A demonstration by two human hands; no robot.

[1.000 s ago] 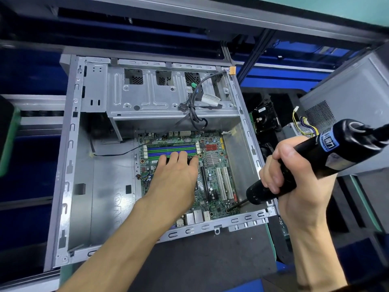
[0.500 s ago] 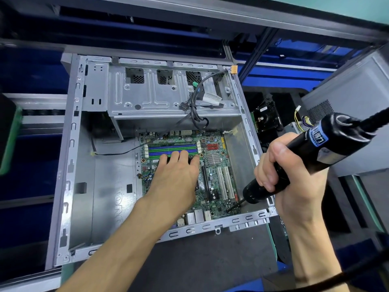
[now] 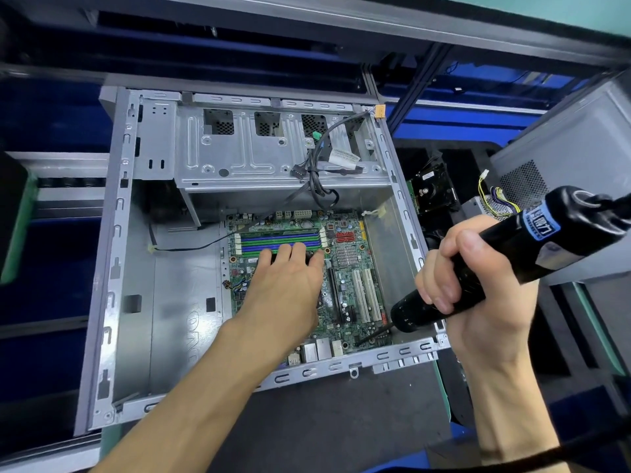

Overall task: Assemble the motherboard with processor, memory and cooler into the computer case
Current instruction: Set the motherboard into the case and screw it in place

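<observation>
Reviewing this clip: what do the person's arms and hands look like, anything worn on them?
Both forearms are bare to the bottom edge of the picture: no sleeves show. The left hand and right hand wear no gloves, and no rings, watch or wrist strap can be seen. Fingernails are short.

We see the computer case [image 3: 112,233] filling the frame's centre, the motherboard [image 3: 345,268] lying in its right half. Our left hand [image 3: 283,285] rests on the board; our right hand [image 3: 478,291], at right, holds the screwdriver [image 3: 512,257] over the board's lower right corner.
</observation>
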